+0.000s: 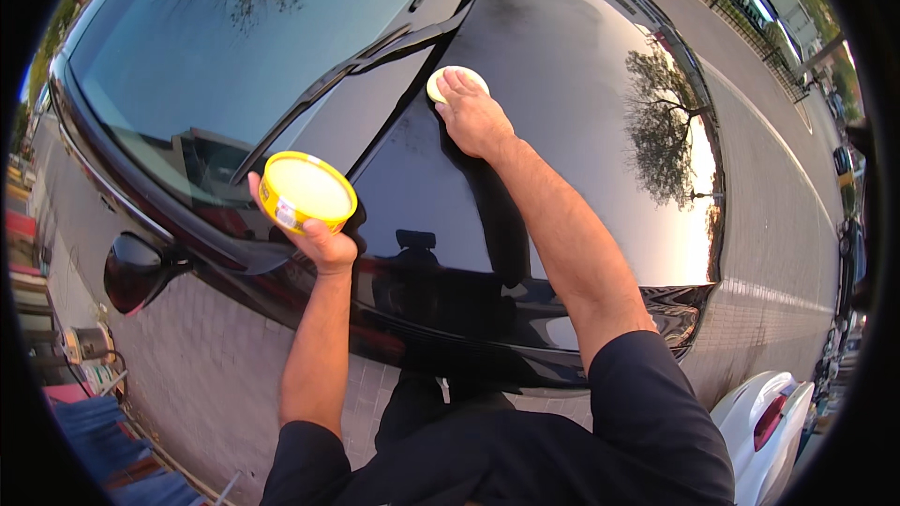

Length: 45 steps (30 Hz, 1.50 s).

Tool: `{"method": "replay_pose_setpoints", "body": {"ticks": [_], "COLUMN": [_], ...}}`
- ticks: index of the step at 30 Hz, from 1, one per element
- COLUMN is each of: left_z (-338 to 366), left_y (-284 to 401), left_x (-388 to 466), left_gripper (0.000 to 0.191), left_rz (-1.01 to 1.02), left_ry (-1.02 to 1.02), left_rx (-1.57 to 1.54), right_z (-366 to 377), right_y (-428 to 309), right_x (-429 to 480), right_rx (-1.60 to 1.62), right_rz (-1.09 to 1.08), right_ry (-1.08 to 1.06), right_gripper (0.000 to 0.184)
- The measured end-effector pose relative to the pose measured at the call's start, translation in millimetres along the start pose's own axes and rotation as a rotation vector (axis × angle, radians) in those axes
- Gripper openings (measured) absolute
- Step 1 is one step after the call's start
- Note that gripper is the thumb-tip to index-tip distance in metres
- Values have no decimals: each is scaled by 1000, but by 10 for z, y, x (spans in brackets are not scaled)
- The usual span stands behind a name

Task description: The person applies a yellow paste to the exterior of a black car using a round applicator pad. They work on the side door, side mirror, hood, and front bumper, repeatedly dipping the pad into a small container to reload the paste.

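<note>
My left hand holds a round yellow tin of pale wax or paste from below, over the corner of the car's windshield. The tin's side bears writing, and its pale contents face up. Under the fingers of my right hand lies a round pale-yellow applicator pad, flat on the glossy black car hood near its windshield edge. Between the hands, dark reflections of my arm and body show in the hood. A black wiper arm runs across the base of the windshield.
The black side mirror juts out at the left. A white car stands at the lower right. At the lower left are a motor-like machine and blue cloth. Paving surrounds the black car, with a metal fence beyond.
</note>
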<state>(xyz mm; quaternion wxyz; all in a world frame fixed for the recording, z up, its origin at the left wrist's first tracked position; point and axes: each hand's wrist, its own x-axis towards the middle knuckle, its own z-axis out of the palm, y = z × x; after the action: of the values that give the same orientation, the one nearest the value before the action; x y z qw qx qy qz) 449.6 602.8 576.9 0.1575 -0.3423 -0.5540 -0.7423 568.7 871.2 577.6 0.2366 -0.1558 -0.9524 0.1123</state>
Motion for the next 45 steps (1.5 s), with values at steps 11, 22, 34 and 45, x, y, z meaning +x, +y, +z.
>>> {"method": "replay_pose_setpoints", "body": {"ticks": [11, 22, 34, 45], "left_z": [-1557, -1521, -1544, -1151], "left_y": [743, 861, 1001, 989], "left_x": [-1001, -1018, -854, -927], "left_gripper": [95, 91, 103, 113], "left_rz": [-195, -200, -396, -428], "left_ry": [364, 456, 331, 50], "left_rx": [-82, -90, -336, -459], "right_z": [257, 726, -313, -551], "right_y": [-1588, -2332, -1286, -1098], "right_x": [-722, -1207, -673, -1659], "right_rx": [202, 121, -48, 27], "right_rz": [-177, -246, 86, -72], "right_ry": [-117, -129, -20, -111], "right_gripper": [58, 63, 50, 56]}}
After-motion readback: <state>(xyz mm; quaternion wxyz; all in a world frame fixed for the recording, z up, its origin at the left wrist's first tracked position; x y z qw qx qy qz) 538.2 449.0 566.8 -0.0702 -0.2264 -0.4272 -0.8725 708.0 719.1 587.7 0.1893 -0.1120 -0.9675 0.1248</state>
